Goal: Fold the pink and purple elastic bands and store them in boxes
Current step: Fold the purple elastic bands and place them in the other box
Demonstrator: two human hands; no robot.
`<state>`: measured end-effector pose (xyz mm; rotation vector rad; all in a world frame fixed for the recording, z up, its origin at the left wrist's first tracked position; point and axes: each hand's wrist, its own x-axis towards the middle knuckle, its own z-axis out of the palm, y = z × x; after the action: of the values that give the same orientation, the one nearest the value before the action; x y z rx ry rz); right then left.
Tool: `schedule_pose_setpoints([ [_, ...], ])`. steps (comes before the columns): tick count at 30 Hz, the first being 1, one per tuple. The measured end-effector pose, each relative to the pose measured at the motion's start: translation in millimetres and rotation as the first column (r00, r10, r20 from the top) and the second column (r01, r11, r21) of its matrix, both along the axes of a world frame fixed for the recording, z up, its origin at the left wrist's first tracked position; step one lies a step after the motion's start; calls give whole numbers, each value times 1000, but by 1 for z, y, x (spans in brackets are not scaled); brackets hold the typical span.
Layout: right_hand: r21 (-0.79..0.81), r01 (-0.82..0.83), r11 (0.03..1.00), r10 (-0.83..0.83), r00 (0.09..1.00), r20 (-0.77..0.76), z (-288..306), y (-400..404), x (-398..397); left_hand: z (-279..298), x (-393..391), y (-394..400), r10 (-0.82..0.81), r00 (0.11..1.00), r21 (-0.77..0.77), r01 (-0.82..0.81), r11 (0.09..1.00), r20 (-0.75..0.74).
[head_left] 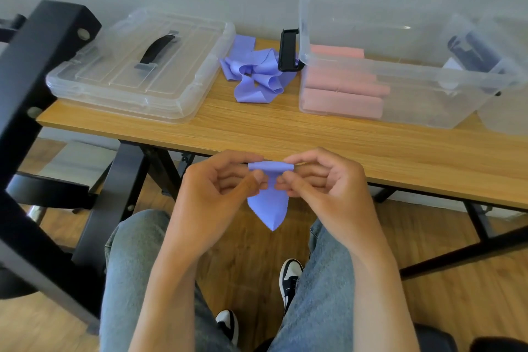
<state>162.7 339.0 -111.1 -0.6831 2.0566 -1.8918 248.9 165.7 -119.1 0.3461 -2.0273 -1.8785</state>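
A: What do the hands do now?

B: Both are in front of the table edge, above the lap. The left hand (217,183) and the right hand (320,177) are curled, fingers closed, and they pinch one purple band (270,194) between them. Top part of the band is rolled into a small tube, thumb and index of each hand at the two ends. The rest hangs down and ends in a point.

A: And the other bands, where?

B: A loose purple pile (253,74) lies on the wooden table (257,128), between the lid and the box, not folded. The pink rolls (343,91) are already inside the clear box (400,77) at the right, in its left part, lying side by side approx. parallel.

A: Anything else in that box?

B: At the far right I see something dark (474,51), maybe rolled, but through the plastic I cannot tell if it is in this box or in a 2nd container beside it.

A: The lid?

B: The clear lid (143,66) w/ black handle lies flat at the left side of the table. A black latch (288,50) sits on the left end of the box, touching the purple pile or just beside it.

A: The person?

B: Sitting, blue jeans (131,266), black-white shoes (290,280) on the wood floor.
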Motion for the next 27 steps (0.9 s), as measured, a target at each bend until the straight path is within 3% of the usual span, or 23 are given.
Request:
schedule_pose_setpoints([
  [5,-77,0,997,3,999,38,2,0,0,1,1,0,36,999,60,-34,998,-36],
  [17,23,46,999,-45,998,-46,-2,1,-3,0,0,0,20,1000,3,-20,1000,17],
  [21,-12,34,999,-35,997,-62,-2,0,-3,0,1,0,29,1000,-42,-30,999,-6],
  [27,-70,12,997,-14,1000,-23,1,-1,-1,2,-1,1,67,997,50,-65,997,-41],
])
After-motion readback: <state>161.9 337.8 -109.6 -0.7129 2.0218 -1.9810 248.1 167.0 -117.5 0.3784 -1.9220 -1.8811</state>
